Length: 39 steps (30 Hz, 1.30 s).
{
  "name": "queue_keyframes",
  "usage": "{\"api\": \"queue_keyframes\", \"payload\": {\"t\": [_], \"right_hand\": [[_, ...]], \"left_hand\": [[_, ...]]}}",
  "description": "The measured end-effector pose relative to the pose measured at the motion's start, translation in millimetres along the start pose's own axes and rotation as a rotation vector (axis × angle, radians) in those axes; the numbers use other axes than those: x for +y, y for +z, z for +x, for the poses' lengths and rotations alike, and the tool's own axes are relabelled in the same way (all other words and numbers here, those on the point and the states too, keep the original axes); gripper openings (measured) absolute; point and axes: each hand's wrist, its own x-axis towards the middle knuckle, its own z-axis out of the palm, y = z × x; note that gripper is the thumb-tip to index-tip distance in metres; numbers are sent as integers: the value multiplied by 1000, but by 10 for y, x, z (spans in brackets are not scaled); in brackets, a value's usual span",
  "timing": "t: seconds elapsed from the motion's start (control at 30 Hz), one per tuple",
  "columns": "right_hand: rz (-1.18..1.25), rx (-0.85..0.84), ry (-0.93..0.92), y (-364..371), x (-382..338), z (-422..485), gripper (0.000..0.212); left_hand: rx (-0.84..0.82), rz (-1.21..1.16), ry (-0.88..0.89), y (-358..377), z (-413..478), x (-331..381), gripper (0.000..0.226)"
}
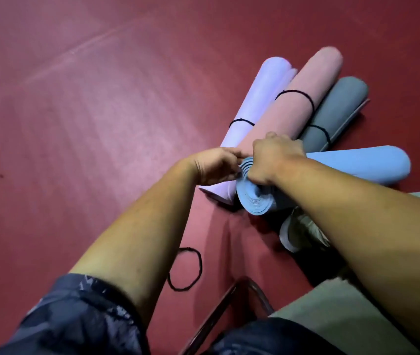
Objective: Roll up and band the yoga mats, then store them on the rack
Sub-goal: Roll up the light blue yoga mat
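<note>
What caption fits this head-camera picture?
Left hand and right hand hold one end of a rolled blue yoga mat beside three banded mats; a loose black band lies nearby.

Left and top: bare red floor (75,124) lay open.
Centre right: lavender mat (262,98), pink mat (306,80) and grey mat (337,111) lay touching; a blue mat (362,162) crossed their near ends.
Bottom centre: a loose black band (200,262) and a metal frame (218,311) lay between the forearms.
</note>
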Motion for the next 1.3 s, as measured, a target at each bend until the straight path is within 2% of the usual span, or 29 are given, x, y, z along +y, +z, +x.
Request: {"api": "queue_keyframes", "payload": {"t": [0.1, 0.17, 0.23, 0.33, 0.4, 0.47, 0.57, 0.63, 0.8, 0.93, 1.07, 1.1, 1.17, 1.23, 1.3], "right_hand": [[-103, 11, -30, 92, -140, 13, 55], [-204, 43, -57, 181, -245, -14, 54], [-303, 53, -81, 295, -363, -31, 56], [-408, 42, -111, 451, -545, -33, 61], [-463, 36, -122, 546, -621, -32, 62], [-509, 53, -138, 625, -657, -37, 55], [-560, 93, -185, 688, -679, -2, 51], [-581, 105, -234, 727, -696, 3, 51], [-632, 107, -295, 835, -729, 13, 51], [-649, 112, -306, 880, -747, 44, 47], [-663, 78, -302, 894, -762, 59, 55], [-663, 71, -299, 893, -767, 66, 56], [-662, 58, -299, 886, -774, 83, 57], [-658, 46, -300, 882, -774, 88, 57], [-638, 16, -248, 854, -771, 84, 59]], "left_hand": [[54, -100, -43, -95, -93, -199, 46], [218, -98, -113, -214, -97, -457, 30], [423, 138, -233, -382, -58, -787, 26], [576, 718, -419, -507, -69, -1213, 34], [533, 957, -436, -495, -104, -1428, 35], [371, 1075, -485, -545, -106, -1692, 29], [125, 1000, -685, -720, -74, -2149, 29], [41, 897, -773, -739, -149, -2332, 38], [188, 1106, -622, -642, -360, -2674, 103], [186, 1049, -675, -648, -350, -2892, 121], [199, 1027, -693, -643, -360, -2884, 115], [178, 1002, -678, -655, -314, -2891, 107], [145, 1008, -620, -648, -332, -2824, 68], [307, 797, -598, -640, -360, -2766, 42], [506, 752, -484, -684, -326, -2730, 27]]}}
